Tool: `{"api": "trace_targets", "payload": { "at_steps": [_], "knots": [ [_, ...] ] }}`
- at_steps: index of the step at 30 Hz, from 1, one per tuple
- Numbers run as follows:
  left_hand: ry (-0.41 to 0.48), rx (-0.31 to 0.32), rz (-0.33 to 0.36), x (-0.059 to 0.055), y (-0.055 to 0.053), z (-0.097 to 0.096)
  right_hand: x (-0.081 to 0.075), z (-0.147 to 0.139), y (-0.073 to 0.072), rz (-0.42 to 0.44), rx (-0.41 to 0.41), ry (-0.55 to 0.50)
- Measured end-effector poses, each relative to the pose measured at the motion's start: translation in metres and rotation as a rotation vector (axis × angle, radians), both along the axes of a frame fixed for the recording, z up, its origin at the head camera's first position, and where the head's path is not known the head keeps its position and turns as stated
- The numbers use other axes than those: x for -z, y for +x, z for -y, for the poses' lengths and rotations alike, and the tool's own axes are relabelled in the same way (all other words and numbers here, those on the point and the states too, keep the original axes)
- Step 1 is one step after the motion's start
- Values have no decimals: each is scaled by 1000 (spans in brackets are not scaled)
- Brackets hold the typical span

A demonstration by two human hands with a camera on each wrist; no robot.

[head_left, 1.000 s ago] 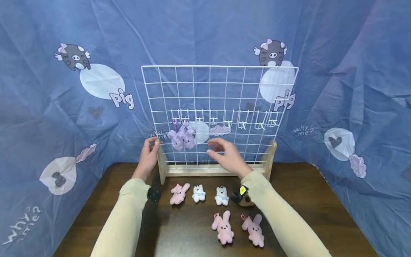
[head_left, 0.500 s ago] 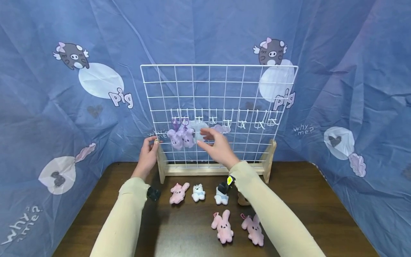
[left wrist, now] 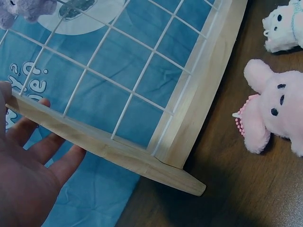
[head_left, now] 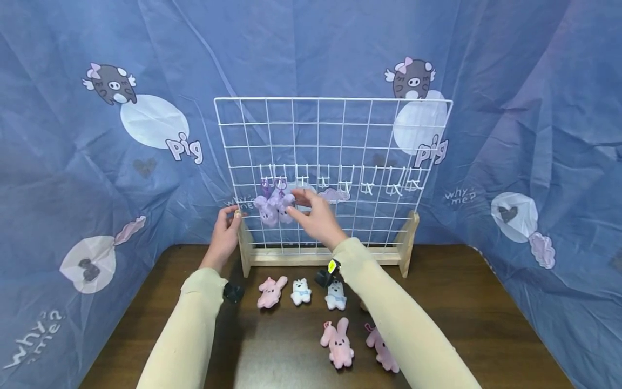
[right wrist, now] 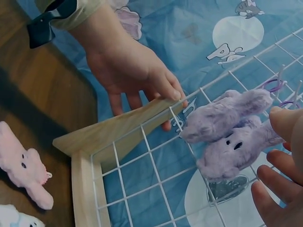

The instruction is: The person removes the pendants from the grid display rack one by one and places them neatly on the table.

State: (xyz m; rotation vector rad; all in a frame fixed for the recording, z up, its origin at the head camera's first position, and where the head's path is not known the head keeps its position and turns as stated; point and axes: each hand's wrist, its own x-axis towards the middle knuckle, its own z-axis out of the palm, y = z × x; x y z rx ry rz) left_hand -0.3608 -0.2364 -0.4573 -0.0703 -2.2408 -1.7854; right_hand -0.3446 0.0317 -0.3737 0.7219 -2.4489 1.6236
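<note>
My left hand [head_left: 225,232] holds the left wooden upright [left wrist: 102,137] of the white wire grid rack [head_left: 330,147], thumb in front and fingers behind. Two purple plush keychains, a left one [head_left: 266,212] and a right one [head_left: 283,204], hang side by side by purple loops from hooks on the grid's left part. Beside the right one is my right hand [head_left: 316,216], fingers spread and a little bent. Its thumb overlaps that plush's edge in the head view; whether they touch, I cannot tell. The right wrist view shows the two plushes [right wrist: 227,116] against each other.
More white hooks [head_left: 366,188] line the grid to the right. On the brown table [head_left: 272,351] lie pink rabbit plushes [head_left: 338,346], white bear plushes [head_left: 301,292] and a brown thing mostly behind my right sleeve. Blue printed cloth [head_left: 311,48] hangs behind and at the sides.
My right hand has moved left along the grid, up to the right purple plush keychain. The left hand stays on the rack's upright.
</note>
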Motion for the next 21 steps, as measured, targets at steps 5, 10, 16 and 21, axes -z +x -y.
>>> {"api": "trace_targets", "payload": {
  "at_steps": [5, 10, 16, 21],
  "knots": [
    [-4, 1, 2, 1, 0, 1, 1, 5, -2, -1, 13, 16],
    [1, -5, -11, 0, -1, 2, -3, 10, -5, -16, 25, 30],
    [17, 3, -11, -2, -1, -1, -9, 15, -7, -22, 48, 40],
    [34, 12, 6, -1, -1, -1, -10, 19, -9, 14, 57, 13]
  ]
}}
